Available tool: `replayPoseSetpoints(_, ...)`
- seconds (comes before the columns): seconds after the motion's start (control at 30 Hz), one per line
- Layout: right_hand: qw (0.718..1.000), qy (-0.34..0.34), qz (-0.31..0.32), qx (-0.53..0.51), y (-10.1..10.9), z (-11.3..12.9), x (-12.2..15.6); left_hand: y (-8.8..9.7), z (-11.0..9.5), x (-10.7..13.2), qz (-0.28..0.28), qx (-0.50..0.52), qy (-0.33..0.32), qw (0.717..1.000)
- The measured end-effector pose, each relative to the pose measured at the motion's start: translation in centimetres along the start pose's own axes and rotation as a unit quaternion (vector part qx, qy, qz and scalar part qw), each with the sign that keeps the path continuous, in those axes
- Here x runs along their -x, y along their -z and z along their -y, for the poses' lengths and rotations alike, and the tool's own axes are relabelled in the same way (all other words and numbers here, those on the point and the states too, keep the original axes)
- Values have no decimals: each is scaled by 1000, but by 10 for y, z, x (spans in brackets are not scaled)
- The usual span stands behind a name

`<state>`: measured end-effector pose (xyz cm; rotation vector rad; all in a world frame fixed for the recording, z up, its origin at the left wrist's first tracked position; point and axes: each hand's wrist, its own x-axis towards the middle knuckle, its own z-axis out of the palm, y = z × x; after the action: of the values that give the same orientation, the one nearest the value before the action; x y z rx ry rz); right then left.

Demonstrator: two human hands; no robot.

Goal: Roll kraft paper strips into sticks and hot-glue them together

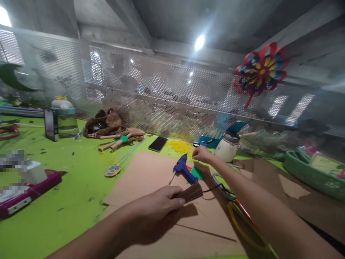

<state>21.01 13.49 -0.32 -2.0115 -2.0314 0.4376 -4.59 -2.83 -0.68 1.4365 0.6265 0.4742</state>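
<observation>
My left hand (155, 207) is closed round a bundle of thin brown strips (191, 192), held low over a brown cardboard sheet (151, 171). Just beyond the bundle lies a blue glue gun (184, 168), nozzle pointing left, its black cord trailing right. My right hand (201, 154) is stretched out past the gun, fingers curled shut near a patch of yellow shreds (180, 145); what it holds, if anything, I cannot make out. A green paper piece (198, 173) lies beneath my right wrist.
A green mat (67, 180) covers the table. A white jar (228, 146), black phone (157, 144), brown craft heap (107, 124), clear jar (64, 118), green basket (312, 172) and a pink case (24, 194) sit around. Perforated screen behind, with a paper pinwheel (260, 70).
</observation>
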Motion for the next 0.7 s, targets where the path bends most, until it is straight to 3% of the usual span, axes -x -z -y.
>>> replayPoseSetpoints(0.23,999,-6,32,6,-16,-4,-25,2,8,-7,4,127,57,990)
replayPoseSetpoints(0.47,999,-11,46,-27,-7,-23,-21,1,11,-9,-7,162,49,986)
replayPoseSetpoints(0.7,999,-41,-3,-31,-9,-22,-23,5,14,-14,5,129,50,990)
